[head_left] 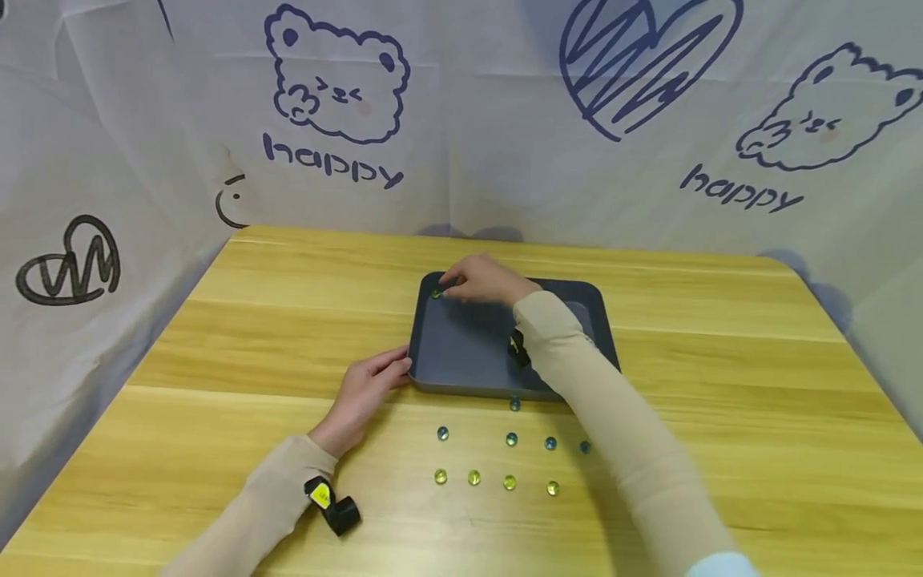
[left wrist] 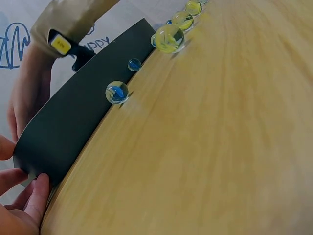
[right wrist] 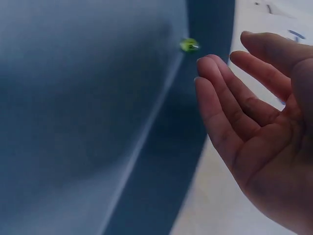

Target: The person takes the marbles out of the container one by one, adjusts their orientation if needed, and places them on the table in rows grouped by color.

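A dark grey tray (head_left: 461,344) lies on the table. My left hand (head_left: 364,393) is at the tray's left side near its front corner, fingertips touching the outer wall. In the left wrist view its fingers (left wrist: 39,200) rest against the tray's corner, low by the tabletop. Over the tray's far left part is my right hand (head_left: 486,280), fingers loosely extended with nothing between them. Just off its fingertips, a yellow-green glass marble (right wrist: 189,45) sits inside the tray, against the wall in the far left corner.
In front of the tray lie two rough rows of marbles: several blue ones, such as this blue marble (head_left: 511,439), and nearer, several yellow ones, such as this yellow marble (head_left: 473,478). One blue marble (head_left: 515,405) is close by the tray's front wall. White cloth (head_left: 490,160) hangs behind the table.
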### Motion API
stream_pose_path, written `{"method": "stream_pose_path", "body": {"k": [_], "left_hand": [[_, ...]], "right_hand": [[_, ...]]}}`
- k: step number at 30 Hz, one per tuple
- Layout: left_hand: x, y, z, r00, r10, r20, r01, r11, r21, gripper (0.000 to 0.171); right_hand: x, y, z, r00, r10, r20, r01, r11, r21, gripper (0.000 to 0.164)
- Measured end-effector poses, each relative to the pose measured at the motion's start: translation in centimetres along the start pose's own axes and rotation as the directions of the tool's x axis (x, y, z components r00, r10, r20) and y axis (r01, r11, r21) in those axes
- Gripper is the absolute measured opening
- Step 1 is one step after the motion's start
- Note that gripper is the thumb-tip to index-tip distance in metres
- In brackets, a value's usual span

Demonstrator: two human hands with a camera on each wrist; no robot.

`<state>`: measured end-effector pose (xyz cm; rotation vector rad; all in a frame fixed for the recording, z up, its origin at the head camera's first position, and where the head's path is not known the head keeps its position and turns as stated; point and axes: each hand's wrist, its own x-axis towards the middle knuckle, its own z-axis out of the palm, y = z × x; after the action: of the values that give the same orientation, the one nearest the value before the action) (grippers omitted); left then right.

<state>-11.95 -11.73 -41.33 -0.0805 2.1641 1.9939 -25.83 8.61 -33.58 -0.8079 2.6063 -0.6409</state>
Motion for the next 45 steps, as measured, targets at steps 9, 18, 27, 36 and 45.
{"method": "stream_pose_path", "body": {"k": [9,18,27,36,45], "left_hand": [[0.0,-0.1,0.1,1.0,-0.017,0.004,0.017,1.0,0.0,0.039],[0.1,0.4,0.1,1.0,-0.007,0.008,0.007,1.0,-0.006,0.039],[0.1,0.3,0.0,1.0,-0.007,0.01,0.007,1.0,-0.006,0.038],[0.1,0.3,0.1,1.0,-0.009,0.006,0.009,1.0,0.0,0.039],[0.1,0.4,0.0,1.0,-0.003,0.005,0.003,1.0,-0.003,0.039]], "right_hand": [[1.4,-0.4,1.7,0.995,0.1,0.022,-0.098,0.993,-0.062,0.038],[2.3,-0.6,2.8,0.994,0.081,-0.069,-0.095,0.97,-0.224,0.03],[2.5,-1.1,3.5,0.985,0.085,-0.147,-0.123,0.956,-0.266,0.025],[2.2,-0.6,2.7,0.99,0.045,-0.131,-0.07,0.979,-0.192,0.024],[-0.4,-1.4,-0.9,0.991,-0.045,-0.128,0.03,0.993,-0.119,0.026]]}}
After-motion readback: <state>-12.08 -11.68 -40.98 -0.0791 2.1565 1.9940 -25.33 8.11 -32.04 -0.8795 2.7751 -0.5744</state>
